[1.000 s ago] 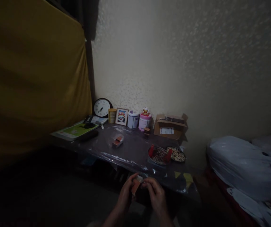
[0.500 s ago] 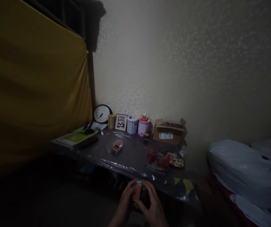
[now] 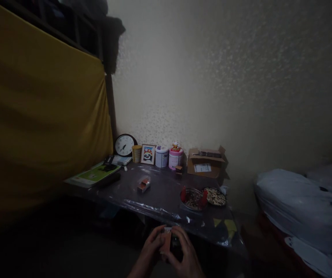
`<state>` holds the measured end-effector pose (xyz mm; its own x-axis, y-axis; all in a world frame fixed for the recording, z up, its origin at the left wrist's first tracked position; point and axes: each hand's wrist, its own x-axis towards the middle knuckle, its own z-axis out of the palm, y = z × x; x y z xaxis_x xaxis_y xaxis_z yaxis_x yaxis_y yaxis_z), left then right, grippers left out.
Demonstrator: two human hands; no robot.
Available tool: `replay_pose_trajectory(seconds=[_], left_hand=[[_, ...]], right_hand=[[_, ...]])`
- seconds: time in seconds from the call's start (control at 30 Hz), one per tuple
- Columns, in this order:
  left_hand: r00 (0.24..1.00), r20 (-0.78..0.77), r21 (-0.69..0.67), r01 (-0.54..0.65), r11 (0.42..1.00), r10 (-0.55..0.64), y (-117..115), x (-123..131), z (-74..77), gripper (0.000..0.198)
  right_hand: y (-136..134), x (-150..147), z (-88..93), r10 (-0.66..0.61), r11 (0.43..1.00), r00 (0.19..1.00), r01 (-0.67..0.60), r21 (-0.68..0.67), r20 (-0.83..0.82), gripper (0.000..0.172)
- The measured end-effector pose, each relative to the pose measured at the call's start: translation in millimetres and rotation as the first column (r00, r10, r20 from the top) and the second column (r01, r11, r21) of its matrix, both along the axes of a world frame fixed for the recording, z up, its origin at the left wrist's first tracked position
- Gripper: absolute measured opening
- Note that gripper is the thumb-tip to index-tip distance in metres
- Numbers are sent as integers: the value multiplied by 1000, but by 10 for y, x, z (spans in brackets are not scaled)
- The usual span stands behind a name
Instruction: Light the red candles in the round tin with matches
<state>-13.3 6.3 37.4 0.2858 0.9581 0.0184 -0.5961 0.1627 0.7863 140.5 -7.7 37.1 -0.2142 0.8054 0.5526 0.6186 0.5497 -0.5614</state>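
Note:
Just in front of the table's front edge, my left hand [image 3: 151,247] and my right hand [image 3: 187,253] hold a small orange-brown box [image 3: 166,242] between them. Its top end looks whitish; whether its flap is open is too dark to tell. My left fingers and thumb press on the box's left side. The right hand curls round its right side, with the thumb near the lower end. Farther off on the table lies a similar orange-brown pack [image 3: 144,184], with shiny clear plastic about it.
On the plastic-covered table [image 3: 160,197] stand a clock [image 3: 124,145], a yellow cup [image 3: 136,153], a framed panda picture [image 3: 148,154], a white tin [image 3: 161,157], a pink tin [image 3: 175,159] and a cardboard box [image 3: 203,164]. Two round dishes, one with red sticks, sit front right.
The view has shifted slightly, so the table things appear a little lower. Both hands keep hold of the small box, which stands a bit more upright and lower.

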Motion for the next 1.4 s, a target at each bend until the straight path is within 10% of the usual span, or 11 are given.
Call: replay_pose_trajectory(seconds=[1.4], left_hand=[[946, -309, 193, -40, 980, 99, 62, -116, -201, 39]], right_hand=[[-13, -36, 116, -62, 993, 970, 36, -113, -233, 20]])
